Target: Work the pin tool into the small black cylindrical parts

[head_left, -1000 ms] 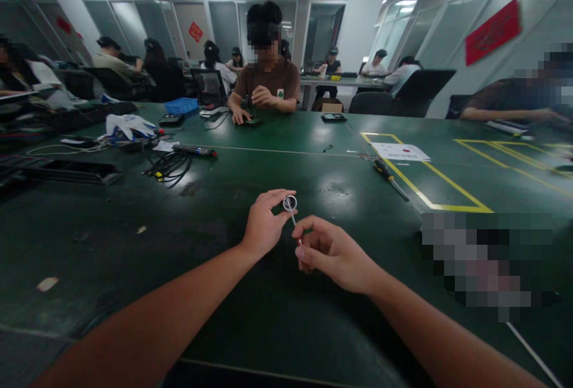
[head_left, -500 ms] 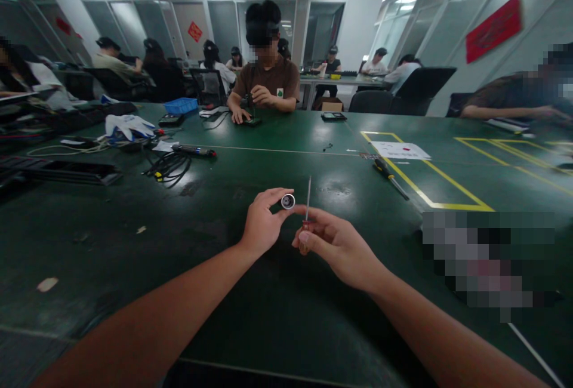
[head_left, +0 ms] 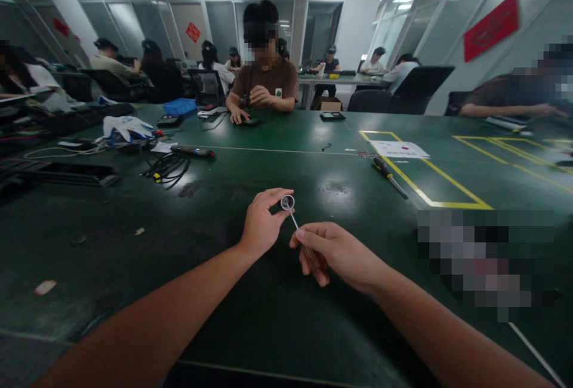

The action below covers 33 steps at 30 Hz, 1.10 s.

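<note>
My left hand (head_left: 265, 218) pinches a small round metal cylinder (head_left: 287, 202) between thumb and fingers, its hollow end facing me. Dark parts show inside the ring, too small to make out. My right hand (head_left: 329, 248) is closed around the handle of a screwdriver (head_left: 308, 251). The thin shaft slants up and left, and its tip reaches the cylinder's open end. How deep the tip sits inside cannot be seen. Both hands are held over the middle of the green table (head_left: 215, 316).
A yellow-black screwdriver (head_left: 388, 176) lies to the right, near yellow tape and a paper sheet (head_left: 400, 149). At left are a cable coil (head_left: 168, 168), a pen-shaped tool (head_left: 192, 150), white gloves (head_left: 128, 128) and a blue basket (head_left: 179, 106). A person (head_left: 266, 80) works opposite.
The screwdriver, upright beside the cylinder before, is now tilted left with its tip at the cylinder's open end. My right hand has turned and dropped slightly; my left hand has hardly moved.
</note>
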Available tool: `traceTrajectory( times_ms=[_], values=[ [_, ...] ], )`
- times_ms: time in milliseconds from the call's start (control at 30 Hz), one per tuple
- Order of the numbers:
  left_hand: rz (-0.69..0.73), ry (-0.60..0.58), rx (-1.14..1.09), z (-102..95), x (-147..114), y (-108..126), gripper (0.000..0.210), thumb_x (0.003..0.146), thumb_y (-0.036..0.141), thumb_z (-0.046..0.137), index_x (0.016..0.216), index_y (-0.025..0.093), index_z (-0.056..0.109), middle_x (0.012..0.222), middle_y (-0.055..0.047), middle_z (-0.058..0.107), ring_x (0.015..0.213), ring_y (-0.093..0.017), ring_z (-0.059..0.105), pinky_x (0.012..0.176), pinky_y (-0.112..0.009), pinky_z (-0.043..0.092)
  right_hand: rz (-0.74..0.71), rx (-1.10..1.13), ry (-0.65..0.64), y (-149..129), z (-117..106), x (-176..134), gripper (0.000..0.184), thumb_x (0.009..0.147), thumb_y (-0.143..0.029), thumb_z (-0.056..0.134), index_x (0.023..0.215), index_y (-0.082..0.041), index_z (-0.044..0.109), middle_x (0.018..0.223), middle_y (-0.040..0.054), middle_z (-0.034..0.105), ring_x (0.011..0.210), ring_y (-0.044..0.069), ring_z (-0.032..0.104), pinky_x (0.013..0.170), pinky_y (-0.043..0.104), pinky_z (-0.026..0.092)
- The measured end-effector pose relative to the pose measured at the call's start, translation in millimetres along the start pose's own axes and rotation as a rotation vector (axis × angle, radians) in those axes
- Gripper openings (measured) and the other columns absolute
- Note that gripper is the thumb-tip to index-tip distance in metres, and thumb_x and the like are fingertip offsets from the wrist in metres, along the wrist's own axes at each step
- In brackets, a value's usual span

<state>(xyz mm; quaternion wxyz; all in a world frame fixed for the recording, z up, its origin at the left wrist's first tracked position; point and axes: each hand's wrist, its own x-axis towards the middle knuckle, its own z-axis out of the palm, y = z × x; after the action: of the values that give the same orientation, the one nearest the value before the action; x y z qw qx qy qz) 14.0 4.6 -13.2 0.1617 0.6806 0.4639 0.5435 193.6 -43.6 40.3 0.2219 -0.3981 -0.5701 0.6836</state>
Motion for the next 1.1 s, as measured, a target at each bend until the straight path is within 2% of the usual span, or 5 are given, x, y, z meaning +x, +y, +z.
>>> traceTrajectory(
  times_ms=[133,400,767,1000,1100],
  values=[
    [0.017,-0.009,-0.003,-0.8,-1,4,0.040,0.082,0.008,0.076,0.116,0.028,0.074,0.122,-0.004,0.073,0.119,-0.023,0.064,0.108,-0.046,0.049,0.015,-0.002,0.036,1,-2,2,0.031,0.097,-0.047,0.056,0.091,-0.017,0.062,0.056,-0.0009,0.068,0.035,0.008,0.053,0.036,0.017,0.038],
    [0.021,-0.017,-0.001,-1.1,-1,8,0.041,0.081,0.006,0.077,0.115,0.028,0.074,0.121,-0.004,0.073,0.118,-0.022,0.064,0.108,-0.045,0.049,0.034,0.054,0.021,3,-2,2,0.031,0.096,-0.047,0.057,0.094,-0.016,0.062,0.058,-0.0004,0.069,0.037,0.009,0.057,0.037,0.017,0.041],
    [0.046,-0.036,0.002,-1.7,-1,8,0.039,0.082,0.007,0.075,0.115,0.028,0.075,0.121,-0.004,0.073,0.118,-0.022,0.064,0.108,-0.045,0.049,0.061,0.247,-0.028,-2,-6,1,0.028,0.096,-0.043,0.059,0.097,-0.015,0.063,0.061,0.0024,0.071,0.036,0.010,0.058,0.035,0.017,0.042],
    [-0.001,-0.001,-0.034,0.5,0,6,0.039,0.080,0.007,0.078,0.114,0.026,0.075,0.118,-0.004,0.074,0.115,-0.022,0.066,0.106,-0.044,0.050,0.069,0.166,-0.040,7,-3,7,0.025,0.097,-0.044,0.059,0.096,-0.019,0.057,0.063,0.0008,0.072,0.043,0.013,0.065,0.041,0.020,0.049],
    [0.004,-0.008,-0.029,-0.2,1,5,0.040,0.080,0.007,0.078,0.114,0.027,0.076,0.118,-0.004,0.074,0.115,-0.022,0.066,0.106,-0.043,0.050,0.039,0.039,-0.011,9,-1,8,0.025,0.099,-0.044,0.055,0.095,-0.019,0.055,0.065,-0.0001,0.071,0.045,0.012,0.066,0.043,0.020,0.051]
  ],
)
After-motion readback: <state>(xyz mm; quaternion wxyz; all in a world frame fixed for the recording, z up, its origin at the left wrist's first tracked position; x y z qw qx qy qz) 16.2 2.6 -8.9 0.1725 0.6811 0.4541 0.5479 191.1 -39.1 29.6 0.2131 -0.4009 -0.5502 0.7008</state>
